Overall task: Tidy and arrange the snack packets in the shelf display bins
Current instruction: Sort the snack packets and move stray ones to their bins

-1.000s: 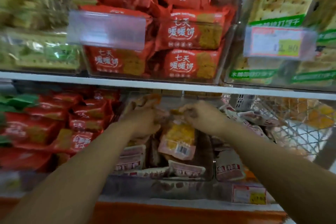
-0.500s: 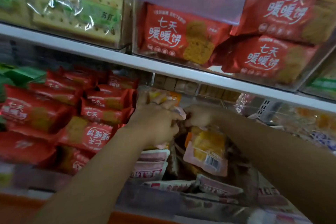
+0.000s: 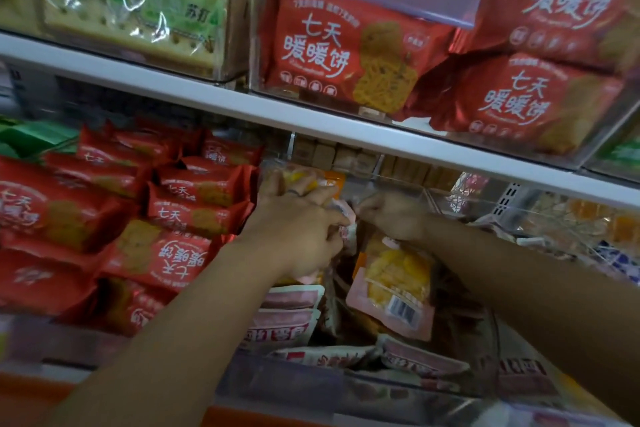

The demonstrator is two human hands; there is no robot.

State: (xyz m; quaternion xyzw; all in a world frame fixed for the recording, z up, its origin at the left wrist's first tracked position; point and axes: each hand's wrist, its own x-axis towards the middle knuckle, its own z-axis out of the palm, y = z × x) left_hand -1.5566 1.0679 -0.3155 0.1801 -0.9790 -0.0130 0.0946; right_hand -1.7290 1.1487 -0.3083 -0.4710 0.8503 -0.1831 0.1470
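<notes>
**Head view: both my hands under the white shelf board**

- White shelf board point(image 3: 242, 107): runs across the picture, tilted down to the right.
- My left hand point(image 3: 298, 232): below the board, fingers curled over an orange packet point(image 3: 332, 180) that stands just under the board's edge; the thumb pinches a pink packet edge, blurred.
- My right hand point(image 3: 393, 215): below the board, closed tight on the top of the pink-and-yellow packet point(image 3: 394, 288), which hangs tilted, barcode at its lower end.
- Clear bin point(image 3: 311, 381): below the board, around both hands; pink-and-white packets point(image 3: 287, 322) lie flat behind its front wall.
- Red biscuit packets point(image 3: 180, 215): below the board, left of my left hand, heaped.
- More red packets point(image 3: 339, 52): above the board, upright.
- Cracker packets point(image 3: 138, 10): above the board, at its left end.
</notes>
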